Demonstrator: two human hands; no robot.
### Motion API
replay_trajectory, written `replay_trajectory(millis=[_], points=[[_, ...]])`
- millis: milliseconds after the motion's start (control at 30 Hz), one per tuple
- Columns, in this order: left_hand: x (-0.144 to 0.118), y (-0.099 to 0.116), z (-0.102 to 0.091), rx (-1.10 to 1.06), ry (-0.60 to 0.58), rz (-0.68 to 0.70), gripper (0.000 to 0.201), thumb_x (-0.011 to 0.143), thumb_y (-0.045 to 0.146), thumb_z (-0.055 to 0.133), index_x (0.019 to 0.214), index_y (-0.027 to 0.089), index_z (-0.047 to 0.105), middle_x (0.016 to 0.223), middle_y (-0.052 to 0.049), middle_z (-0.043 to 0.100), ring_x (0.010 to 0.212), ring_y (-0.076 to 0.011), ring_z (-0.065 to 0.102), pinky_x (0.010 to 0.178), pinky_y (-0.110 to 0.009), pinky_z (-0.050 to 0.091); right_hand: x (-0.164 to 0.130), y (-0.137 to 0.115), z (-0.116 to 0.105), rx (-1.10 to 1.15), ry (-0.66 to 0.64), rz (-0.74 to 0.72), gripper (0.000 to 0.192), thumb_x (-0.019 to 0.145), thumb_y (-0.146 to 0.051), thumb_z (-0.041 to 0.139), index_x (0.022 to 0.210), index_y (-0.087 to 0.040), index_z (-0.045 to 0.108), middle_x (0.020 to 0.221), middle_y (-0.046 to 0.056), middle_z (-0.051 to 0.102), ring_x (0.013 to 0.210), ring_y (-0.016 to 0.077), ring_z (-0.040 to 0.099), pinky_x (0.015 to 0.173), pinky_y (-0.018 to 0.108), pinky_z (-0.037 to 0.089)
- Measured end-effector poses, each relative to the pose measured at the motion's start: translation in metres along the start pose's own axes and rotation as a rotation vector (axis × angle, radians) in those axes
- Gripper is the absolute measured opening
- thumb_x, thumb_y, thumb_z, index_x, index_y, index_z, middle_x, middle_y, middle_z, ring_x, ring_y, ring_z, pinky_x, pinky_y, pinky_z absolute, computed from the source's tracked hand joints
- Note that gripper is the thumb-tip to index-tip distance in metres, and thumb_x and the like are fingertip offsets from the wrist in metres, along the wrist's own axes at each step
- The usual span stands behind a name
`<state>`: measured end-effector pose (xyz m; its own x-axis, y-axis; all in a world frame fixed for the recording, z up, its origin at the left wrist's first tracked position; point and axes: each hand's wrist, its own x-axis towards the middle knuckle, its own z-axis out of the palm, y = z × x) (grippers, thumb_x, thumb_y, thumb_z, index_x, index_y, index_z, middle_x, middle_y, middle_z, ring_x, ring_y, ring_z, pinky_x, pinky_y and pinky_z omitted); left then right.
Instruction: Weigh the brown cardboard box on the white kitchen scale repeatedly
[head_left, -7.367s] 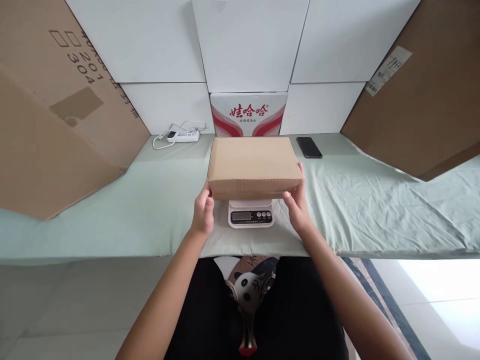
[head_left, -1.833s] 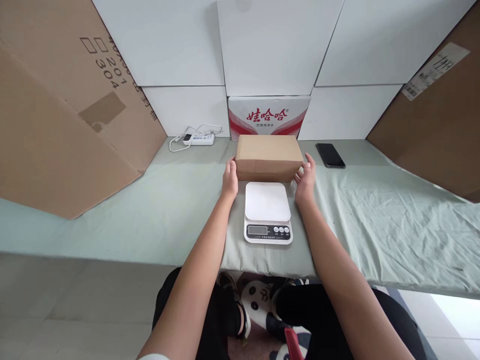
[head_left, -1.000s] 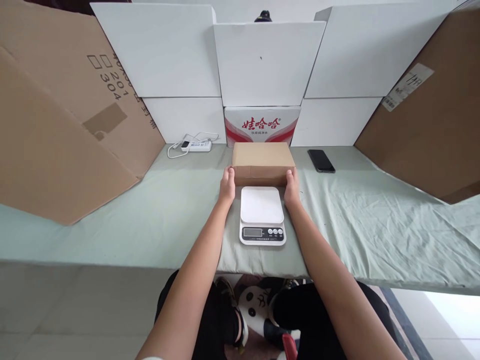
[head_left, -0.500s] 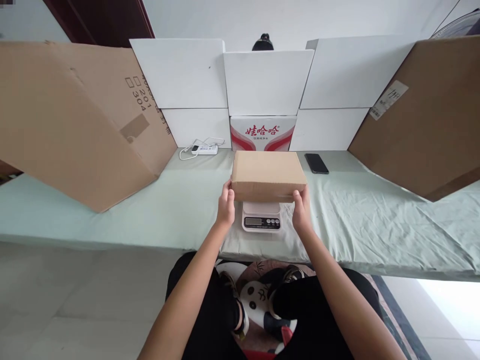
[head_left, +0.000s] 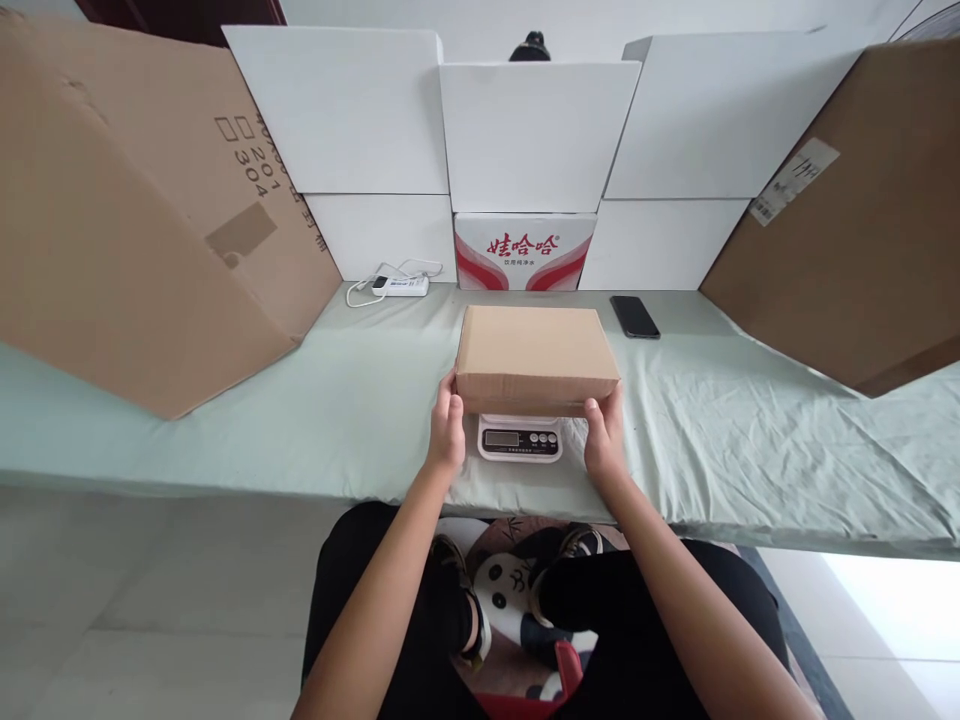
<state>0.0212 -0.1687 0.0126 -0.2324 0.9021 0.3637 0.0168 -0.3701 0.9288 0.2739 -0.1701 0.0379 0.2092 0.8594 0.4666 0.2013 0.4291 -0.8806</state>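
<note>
Both of my hands clasp the brown cardboard box [head_left: 535,358]: my left hand [head_left: 447,436] presses its near left corner, my right hand [head_left: 604,438] its near right corner, fingers curled against the sides. Whether the fingertips reach under the box I cannot tell; it hides them. The box lies flat over the white kitchen scale [head_left: 520,439], close to the near edge of the desk [head_left: 750,440], and covers the whole platform, so only the front strip with display and buttons shows. The display's reading is too small to make out. Along the far edge lie a white power strip [head_left: 399,285] with its cord to the left and a dark phone [head_left: 634,316] to the right. Behind the box a red-and-white carton [head_left: 525,251] stands against white panels. Large brown cartons lean in on both sides, each cut off by the picture's edge.
</note>
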Motion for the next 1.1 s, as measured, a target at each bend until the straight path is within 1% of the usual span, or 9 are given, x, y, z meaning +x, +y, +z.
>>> replay_trajectory(millis=[100, 233, 367, 500, 567, 633, 733, 1000, 1100], points=[[0.000, 0.000, -0.001, 0.009, -0.004, -0.003, 0.085, 0.103, 0.090, 0.044, 0.162, 0.030, 0.059, 0.167, -0.015, 0.067, 0.159, -0.0381, 0.061, 0.132, -0.056, 0.049, -0.001, -0.003, 0.000, 0.006, -0.017, 0.005, 0.074, 0.104, -0.075, 0.059, 0.166, -0.034, 0.056, 0.161, 0.014, 0.070, 0.141, 0.0388, 0.069, 0.138, 0.063, 0.042], [-0.002, 0.000, -0.002, 0.009, -0.018, 0.002, 0.083, 0.104, 0.088, 0.043, 0.163, 0.032, 0.059, 0.167, -0.014, 0.067, 0.160, -0.0378, 0.060, 0.132, -0.055, 0.049, -0.001, -0.008, -0.001, 0.021, -0.055, -0.001, 0.076, 0.104, -0.076, 0.058, 0.169, -0.036, 0.052, 0.162, 0.013, 0.069, 0.152, 0.0396, 0.064, 0.136, 0.060, 0.046], [-0.003, -0.002, -0.003, 0.003, -0.016, 0.003, 0.082, 0.105, 0.087, 0.044, 0.164, 0.031, 0.057, 0.166, -0.015, 0.067, 0.160, -0.0377, 0.060, 0.133, -0.055, 0.048, 0.001, -0.004, 0.001, 0.039, -0.039, 0.007, 0.079, 0.102, -0.078, 0.061, 0.169, -0.036, 0.052, 0.163, 0.013, 0.069, 0.150, 0.0398, 0.065, 0.139, 0.062, 0.042], [-0.003, -0.003, -0.003, 0.005, -0.012, 0.009, 0.081, 0.106, 0.087, 0.042, 0.163, 0.032, 0.058, 0.168, -0.014, 0.067, 0.162, -0.0363, 0.059, 0.134, -0.053, 0.047, 0.002, 0.003, 0.002, 0.027, -0.037, -0.002, 0.076, 0.101, -0.077, 0.061, 0.167, -0.039, 0.054, 0.162, 0.010, 0.069, 0.160, 0.0395, 0.056, 0.142, 0.062, 0.037], [-0.003, -0.004, -0.003, 0.009, -0.012, 0.006, 0.080, 0.106, 0.087, 0.042, 0.162, 0.032, 0.058, 0.168, -0.013, 0.066, 0.162, -0.0357, 0.058, 0.133, -0.052, 0.047, 0.001, 0.004, 0.002, 0.028, -0.037, 0.000, 0.076, 0.101, -0.077, 0.061, 0.166, -0.038, 0.054, 0.161, 0.011, 0.070, 0.155, 0.0398, 0.060, 0.141, 0.062, 0.039], [-0.003, -0.004, -0.003, 0.008, -0.008, 0.004, 0.081, 0.105, 0.088, 0.042, 0.161, 0.032, 0.059, 0.167, -0.014, 0.066, 0.162, -0.0357, 0.058, 0.133, -0.052, 0.048, 0.000, 0.003, 0.002, 0.030, -0.033, 0.008, 0.076, 0.101, -0.077, 0.061, 0.165, -0.037, 0.055, 0.158, 0.012, 0.072, 0.145, 0.0399, 0.067, 0.138, 0.062, 0.042], [-0.002, -0.003, -0.003, 0.001, -0.006, 0.002, 0.082, 0.105, 0.088, 0.043, 0.161, 0.031, 0.059, 0.168, -0.014, 0.066, 0.162, -0.0355, 0.058, 0.134, -0.052, 0.047, 0.000, 0.002, 0.002, 0.018, -0.029, 0.012, 0.076, 0.101, -0.078, 0.061, 0.165, -0.037, 0.055, 0.156, 0.012, 0.072, 0.139, 0.0398, 0.069, 0.135, 0.062, 0.045], [-0.002, -0.001, -0.002, 0.002, -0.010, -0.006, 0.083, 0.103, 0.090, 0.044, 0.162, 0.032, 0.059, 0.167, -0.014, 0.067, 0.160, -0.0363, 0.060, 0.133, -0.053, 0.048, 0.000, 0.001, 0.002, 0.022, -0.021, 0.016, 0.076, 0.100, -0.078, 0.062, 0.165, -0.038, 0.055, 0.159, 0.012, 0.071, 0.144, 0.0402, 0.067, 0.137, 0.064, 0.042], [-0.002, 0.001, -0.002, -0.019, 0.000, -0.003, 0.086, 0.102, 0.091, 0.045, 0.164, 0.032, 0.058, 0.172, -0.014, 0.063, 0.164, -0.0373, 0.057, 0.136, -0.055, 0.046, -0.002, 0.003, 0.001, 0.009, -0.026, 0.017, 0.077, 0.102, -0.077, 0.060, 0.168, -0.039, 0.051, 0.167, 0.012, 0.065, 0.155, 0.0396, 0.059, 0.140, 0.065, 0.038]])
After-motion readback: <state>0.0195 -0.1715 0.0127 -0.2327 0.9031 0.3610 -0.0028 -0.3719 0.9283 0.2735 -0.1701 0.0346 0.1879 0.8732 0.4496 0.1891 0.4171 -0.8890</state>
